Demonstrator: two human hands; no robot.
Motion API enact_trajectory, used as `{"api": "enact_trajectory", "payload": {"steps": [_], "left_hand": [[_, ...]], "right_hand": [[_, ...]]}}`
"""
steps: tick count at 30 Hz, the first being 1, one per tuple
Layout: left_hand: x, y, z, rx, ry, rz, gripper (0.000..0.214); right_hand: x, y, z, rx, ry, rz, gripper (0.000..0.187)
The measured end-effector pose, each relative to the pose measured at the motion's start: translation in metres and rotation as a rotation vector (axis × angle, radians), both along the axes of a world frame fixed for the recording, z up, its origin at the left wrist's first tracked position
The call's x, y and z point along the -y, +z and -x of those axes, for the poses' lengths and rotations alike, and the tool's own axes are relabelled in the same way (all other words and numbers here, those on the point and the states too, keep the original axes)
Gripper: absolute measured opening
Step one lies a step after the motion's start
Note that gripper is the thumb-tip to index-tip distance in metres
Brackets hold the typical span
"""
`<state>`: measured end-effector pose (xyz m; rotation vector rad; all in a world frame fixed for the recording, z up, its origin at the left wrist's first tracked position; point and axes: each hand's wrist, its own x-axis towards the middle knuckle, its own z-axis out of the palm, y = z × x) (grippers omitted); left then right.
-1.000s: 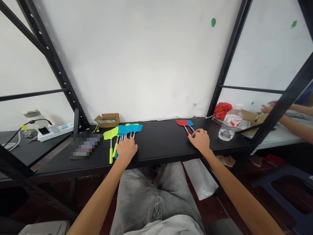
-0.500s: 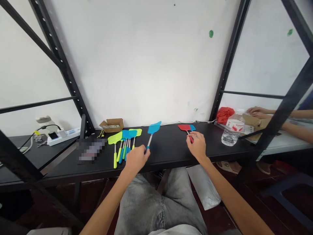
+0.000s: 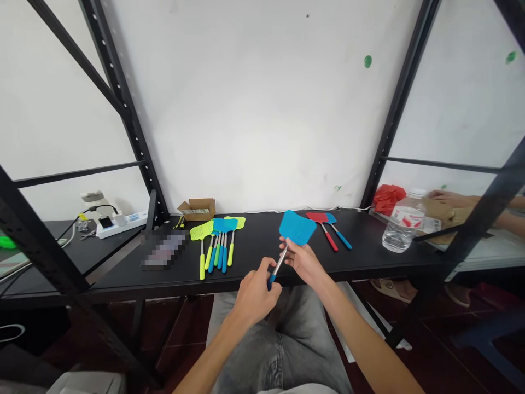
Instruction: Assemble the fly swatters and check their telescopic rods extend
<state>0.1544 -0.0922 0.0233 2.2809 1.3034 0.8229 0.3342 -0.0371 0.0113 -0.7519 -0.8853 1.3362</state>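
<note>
My left hand [image 3: 254,293] is closed round the blue handle of a blue fly swatter [image 3: 296,229], held up above the front edge of the black table [image 3: 262,251]. My right hand [image 3: 304,261] pinches its metal shaft just below the head. A bunch of several yellow-green and blue swatters [image 3: 217,241] lies on the table to the left. A red swatter [image 3: 324,225] and a blue swatter [image 3: 339,232] lie side by side to the right.
A small cardboard box [image 3: 199,208] sits by the wall. A water bottle [image 3: 401,225] and a red bag [image 3: 388,198] stand at the right, where another person's hands [image 3: 445,198] work. A power strip [image 3: 118,223] lies on the left table. Black rack posts frame the table.
My left hand lifted a blue swatter off the pile and carried it right towards me. My right hand left the red and blue pair and took hold of the shaft.
</note>
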Motion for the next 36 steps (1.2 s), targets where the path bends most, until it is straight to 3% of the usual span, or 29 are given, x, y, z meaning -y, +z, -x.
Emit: {"api": "enact_trajectory", "payload": {"steps": [4,12,18,29,32,36], "left_hand": [[0.0,0.0,-0.001,0.082,0.01,0.014,0.014],[0.001,0.003,0.0,0.151,0.001,-0.03,0.036],[0.002,0.006,-0.001,0.216,-0.018,0.0,0.04],[-0.022,-0.009,-0.003,0.61,-0.35,0.518,0.048],[-0.023,-0.01,-0.003,0.57,-0.344,0.481,0.049],[-0.016,-0.004,0.002,0.378,-0.221,0.276,0.047]], "right_hand": [[0.011,0.001,0.014,0.144,0.063,-0.07,0.035],[0.024,0.001,0.013,0.408,0.058,-0.22,0.031],[0.023,-0.001,0.013,0.41,0.01,-0.261,0.031],[0.011,-0.008,0.01,0.247,0.055,-0.227,0.031],[0.009,-0.008,0.006,0.275,-0.013,-0.209,0.033],[0.004,-0.008,-0.002,0.307,-0.098,-0.197,0.036]]}}
